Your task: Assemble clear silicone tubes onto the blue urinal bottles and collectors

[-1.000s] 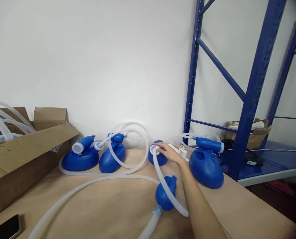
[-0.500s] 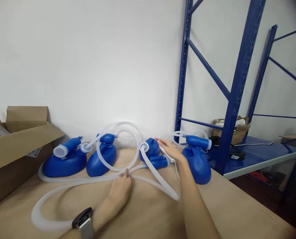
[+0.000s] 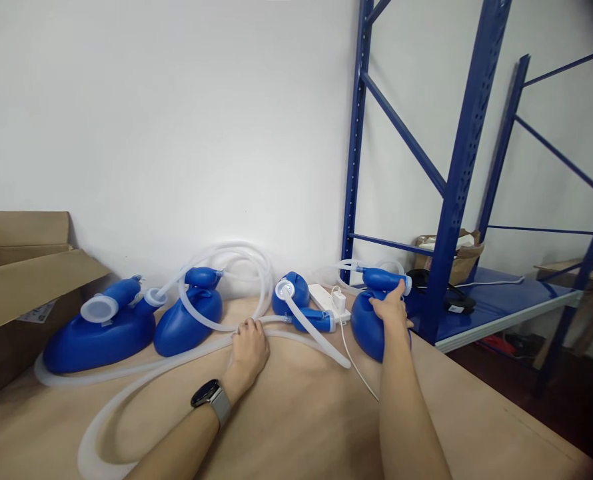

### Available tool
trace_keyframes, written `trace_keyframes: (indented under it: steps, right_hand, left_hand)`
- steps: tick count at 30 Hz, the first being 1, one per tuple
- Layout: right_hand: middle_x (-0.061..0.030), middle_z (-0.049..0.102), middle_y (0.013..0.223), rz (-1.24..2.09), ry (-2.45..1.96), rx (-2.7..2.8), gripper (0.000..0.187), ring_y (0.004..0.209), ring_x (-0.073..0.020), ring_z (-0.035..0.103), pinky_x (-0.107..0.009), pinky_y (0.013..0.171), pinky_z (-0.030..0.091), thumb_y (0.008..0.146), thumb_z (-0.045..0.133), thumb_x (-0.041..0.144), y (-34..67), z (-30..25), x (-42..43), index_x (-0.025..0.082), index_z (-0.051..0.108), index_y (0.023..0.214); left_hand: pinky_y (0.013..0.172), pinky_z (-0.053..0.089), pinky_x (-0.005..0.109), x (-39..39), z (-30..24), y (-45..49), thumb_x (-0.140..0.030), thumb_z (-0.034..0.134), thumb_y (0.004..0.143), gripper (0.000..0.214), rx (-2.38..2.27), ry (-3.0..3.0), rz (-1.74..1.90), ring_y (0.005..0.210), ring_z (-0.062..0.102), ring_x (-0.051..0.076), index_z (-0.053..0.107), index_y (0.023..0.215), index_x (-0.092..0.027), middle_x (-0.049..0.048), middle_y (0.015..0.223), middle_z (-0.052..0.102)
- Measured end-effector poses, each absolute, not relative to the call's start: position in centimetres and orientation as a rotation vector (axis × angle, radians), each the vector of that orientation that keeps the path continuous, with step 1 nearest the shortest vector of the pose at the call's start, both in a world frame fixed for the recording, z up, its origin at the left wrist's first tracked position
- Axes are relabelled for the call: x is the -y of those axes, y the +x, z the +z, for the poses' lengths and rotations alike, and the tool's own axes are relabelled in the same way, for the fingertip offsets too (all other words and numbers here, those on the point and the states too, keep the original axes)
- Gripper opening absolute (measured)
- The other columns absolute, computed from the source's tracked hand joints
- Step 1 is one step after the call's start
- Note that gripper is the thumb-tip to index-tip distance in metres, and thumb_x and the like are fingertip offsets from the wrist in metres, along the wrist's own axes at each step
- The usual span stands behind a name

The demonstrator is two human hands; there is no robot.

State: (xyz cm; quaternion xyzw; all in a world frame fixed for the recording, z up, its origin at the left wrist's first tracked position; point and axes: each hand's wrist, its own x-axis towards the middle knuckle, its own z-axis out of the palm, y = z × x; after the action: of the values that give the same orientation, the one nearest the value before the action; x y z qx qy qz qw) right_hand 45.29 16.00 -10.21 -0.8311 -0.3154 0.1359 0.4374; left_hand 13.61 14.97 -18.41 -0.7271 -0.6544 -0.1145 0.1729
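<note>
Several blue plastic urinal bottles joined by translucent white hoses lie along the wall on a tan table (image 3: pixel 301 427). My right hand (image 3: pixel 390 308) grips the rightmost blue bottle (image 3: pixel 369 323) just below its neck, fingers wrapped round it. My left hand (image 3: pixel 249 350), with a watch on its wrist, is closed over the white hose (image 3: pixel 196 353) where it runs across the table. Between my hands lies a smaller blue bottle (image 3: pixel 292 295) with a hose plugged into its round opening. Two more blue bottles (image 3: pixel 189 320) (image 3: pixel 99 333) sit to the left.
A white power strip (image 3: pixel 326 297) with a charger and cable lies between the bottles. An open cardboard box (image 3: pixel 21 293) stands at the left. Blue metal shelving (image 3: pixel 456 180) rises at the right, holding a paper bag and dark items on its low shelf.
My right hand moved from the middle bottle to the rightmost bottle and took hold of it. My left hand stayed on the hose. The view shifted right.
</note>
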Motion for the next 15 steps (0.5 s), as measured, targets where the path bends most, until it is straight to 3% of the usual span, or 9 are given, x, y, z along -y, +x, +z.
trace_keyframes:
  steps: [3, 5, 7, 9, 10, 12, 15]
  right_hand:
    - [-0.0332, 0.055, 0.139, 0.319, -2.048, 0.843, 0.106, 0.125, -0.0497, 0.058, -0.076, 0.099, 0.034, 0.077, 0.07, 0.032, 45.6, -8.9, -14.7, 0.022, 0.009, 0.163]
    - [-0.0354, 0.053, 0.141, 0.251, -2.029, 0.844, 0.1, 0.127, -0.052, 0.055, -0.077, 0.098, 0.036, 0.08, 0.067, 0.036, 45.8, -7.2, -13.3, 0.018, 0.014, 0.162]
    - [-0.0347, 0.049, 0.146, 0.15, -1.993, 0.843, 0.095, 0.133, -0.0512, 0.05, -0.072, 0.101, 0.039, 0.084, 0.062, 0.042, 46.1, -5.1, -11.7, 0.015, 0.016, 0.162]
    - [-0.0299, 0.048, 0.149, -0.016, -1.919, 0.849, 0.092, 0.136, -0.0488, 0.048, -0.065, 0.104, 0.043, 0.085, 0.061, 0.048, 46.7, -3.1, -9.9, 0.016, 0.021, 0.161]
    - [-0.0279, 0.052, 0.146, -0.072, -1.883, 0.866, 0.09, 0.132, -0.0462, 0.053, -0.061, 0.103, 0.046, 0.084, 0.062, 0.048, 47.0, -2.3, -9.1, 0.017, 0.025, 0.16]
    - [-0.0234, 0.066, 0.127, -0.164, -1.68, 1.046, 0.075, 0.111, -0.0398, 0.068, -0.054, 0.091, 0.055, 0.085, 0.062, 0.052, 47.5, -1.1, -7.7, 0.018, 0.044, 0.149]
    - [-0.0181, 0.071, 0.113, -0.182, -1.499, 1.243, 0.064, 0.098, -0.0341, 0.071, -0.05, 0.084, 0.057, 0.088, 0.056, 0.059, 47.2, -0.1, -6.0, 0.021, 0.054, 0.141]
  left_hand:
    - [0.092, 0.052, 0.057, -15.2, -18.6, 13.8, -0.005, 0.031, 0.091, 0.044, 1.777, -2.071, -0.339, 0.118, 0.061, 0.041, 0.066, 0.117, -0.002, 0.0297, 0.118, 0.065]
    - [0.107, 0.041, 0.066, -15.0, -18.9, 14.1, -0.002, 0.03, 0.091, 0.048, 1.695, -2.108, -0.34, 0.134, 0.051, 0.044, 0.065, 0.124, -0.006, 0.0293, 0.136, 0.059]
    - [0.113, 0.035, 0.067, -14.8, -19.1, 14.5, -0.003, 0.032, 0.093, 0.048, 1.617, -2.167, -0.328, 0.142, 0.044, 0.043, 0.065, 0.127, -0.012, 0.0254, 0.146, 0.054]
    - [0.111, 0.039, 0.065, -14.5, -19.3, 14.9, -0.004, 0.035, 0.094, 0.045, 1.562, -2.229, -0.295, 0.14, 0.047, 0.042, 0.065, 0.127, -0.014, 0.0252, 0.145, 0.055]
    - [0.108, 0.042, 0.064, -14.4, -19.3, 15.0, -0.004, 0.036, 0.095, 0.044, 1.54, -2.259, -0.274, 0.137, 0.051, 0.042, 0.065, 0.126, -0.013, 0.0262, 0.142, 0.057]
    - [0.101, 0.049, 0.061, -14.0, -19.2, 15.2, -0.003, 0.036, 0.094, 0.043, 1.495, -2.316, -0.228, 0.128, 0.059, 0.039, 0.065, 0.125, -0.011, 0.0271, 0.135, 0.061]
    - [0.102, 0.048, 0.059, -13.0, -18.6, 15.0, -0.005, 0.035, 0.096, 0.042, 1.401, -2.405, -0.174, 0.127, 0.06, 0.036, 0.065, 0.124, -0.01, 0.0258, 0.133, 0.063]
